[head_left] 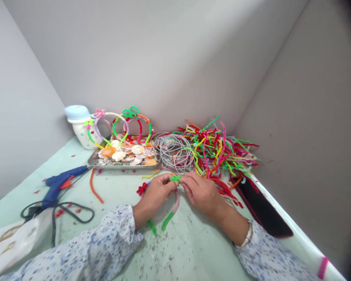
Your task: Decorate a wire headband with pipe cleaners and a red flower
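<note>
My left hand is closed on a headband wrapped in pink and green pipe cleaner, its two green ends pointing down toward me. A red pipe-cleaner flower shows on its left side, just past my fingers. At the top of the band sits a green pipe-cleaner loop shape, between the fingertips of both hands. The fingers of my right hand pinch the right edge of this green piece. Part of the band is hidden behind my left hand.
Behind my hands stand a metal tray of seashells with finished headbands, a coil of wire hoops and a pipe-cleaner heap. At left lie a blue glue gun with its cord and a white jar; at right, a black phone-like slab.
</note>
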Available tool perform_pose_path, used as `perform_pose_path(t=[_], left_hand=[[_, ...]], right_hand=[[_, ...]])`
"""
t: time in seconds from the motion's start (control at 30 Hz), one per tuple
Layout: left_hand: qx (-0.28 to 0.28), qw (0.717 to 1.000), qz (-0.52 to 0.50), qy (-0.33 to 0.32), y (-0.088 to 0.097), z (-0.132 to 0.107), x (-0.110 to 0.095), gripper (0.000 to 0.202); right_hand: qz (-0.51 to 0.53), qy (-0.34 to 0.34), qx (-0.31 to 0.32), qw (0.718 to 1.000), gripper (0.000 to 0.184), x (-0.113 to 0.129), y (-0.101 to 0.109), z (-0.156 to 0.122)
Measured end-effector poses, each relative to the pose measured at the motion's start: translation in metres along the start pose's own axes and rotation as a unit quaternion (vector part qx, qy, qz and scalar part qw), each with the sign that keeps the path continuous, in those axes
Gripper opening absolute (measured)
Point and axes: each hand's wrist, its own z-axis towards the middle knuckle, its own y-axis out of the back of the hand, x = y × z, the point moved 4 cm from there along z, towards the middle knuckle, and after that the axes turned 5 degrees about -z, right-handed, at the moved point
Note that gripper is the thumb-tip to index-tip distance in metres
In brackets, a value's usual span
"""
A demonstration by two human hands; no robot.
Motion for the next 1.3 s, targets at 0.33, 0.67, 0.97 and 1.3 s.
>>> perform_pose_path(t=[0.33,0.67,0.97,1.3], left_hand=[[-0.012,1.0,0.008,-0.016,-0.009,-0.008,-0.012,0.009],[-0.025,0.931,0.298,-0.208,-0.011,-0.021,-0.033,0.014],[-0.053,0.978,0.175,-0.103,-0.002,-0.01,-0.021,0.013],[-0.011,0.999,-0.032,0.021,0.001,0.0,0.003,0.015]], right_hand=[[0.113,-0.152,0.003,0.982,0.009,0.002,-0.001,0.003],[0.623,-0.455,0.158,0.616,0.016,-0.002,-0.028,-0.004],[0.538,-0.375,0.095,0.749,0.016,-0.012,-0.022,-0.005],[0.086,-0.069,-0.018,0.994,0.021,0.001,-0.003,-0.003]])
